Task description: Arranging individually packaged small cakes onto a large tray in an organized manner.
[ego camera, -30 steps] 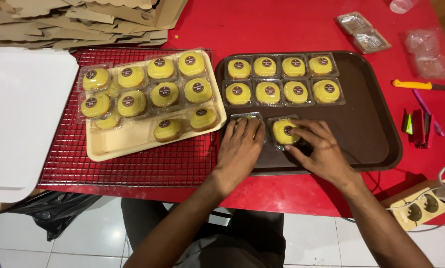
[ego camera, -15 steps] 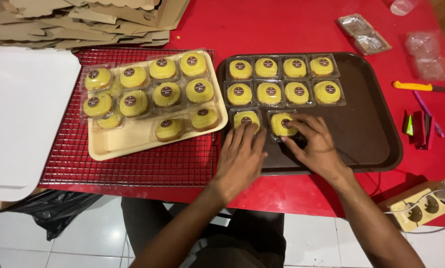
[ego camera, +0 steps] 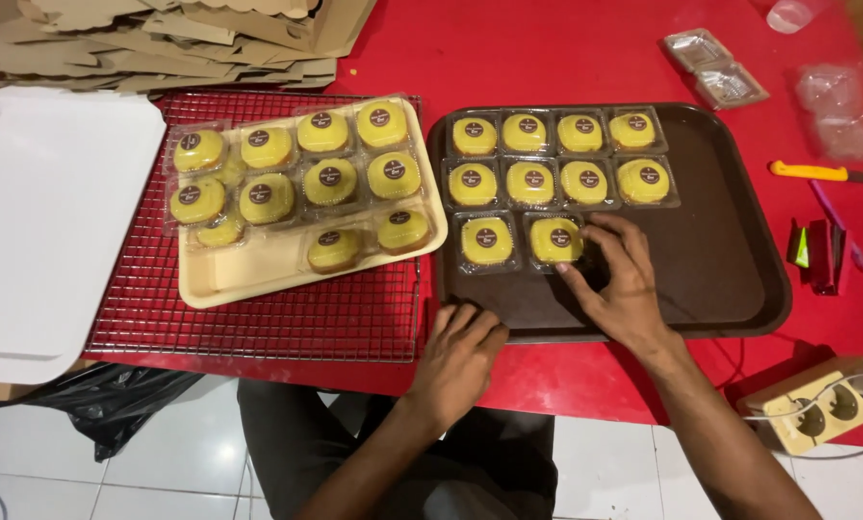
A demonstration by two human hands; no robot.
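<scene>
- On the red bench (ego camera: 566,48), a dark brown tray (ego camera: 730,260) carries ten yellow cakes, each sealed in its own clear plastic box: two rows of four and a third row of two.
- The right hand (ego camera: 624,279) lies on the tray with fingers spread; the fingertips (ego camera: 585,252) touch the right side of the last boxed cake (ego camera: 554,241) in the third row. The grip is not closed on it: this is a flat push or steadying contact.
- The left hand (ego camera: 460,356) rests at the near rim of the tray, loosely curled and holding nothing.
- The neighbouring boxed cake (ego camera: 487,241) sits just beside the touched one, apart from both hands.
- Left of the tray, a cream tray (ego camera: 229,284) on a wire cooling rack (ego camera: 277,323) holds more boxed cakes, laid less evenly, some tilted.
- Handling, as judged: the box looks light and thin-walled, smooth enough to slide on the tray, and liable to dent if squeezed; the cake inside appears soft. Best taken by opposite side walls or the rim, not by pressing the lid.
- Also present: a white tray (ego camera: 56,221) at far left, flat cardboard (ego camera: 162,39) behind, empty clear boxes (ego camera: 715,69), an orange-handled knife (ego camera: 816,173) and a power strip (ego camera: 816,409) at right.
</scene>
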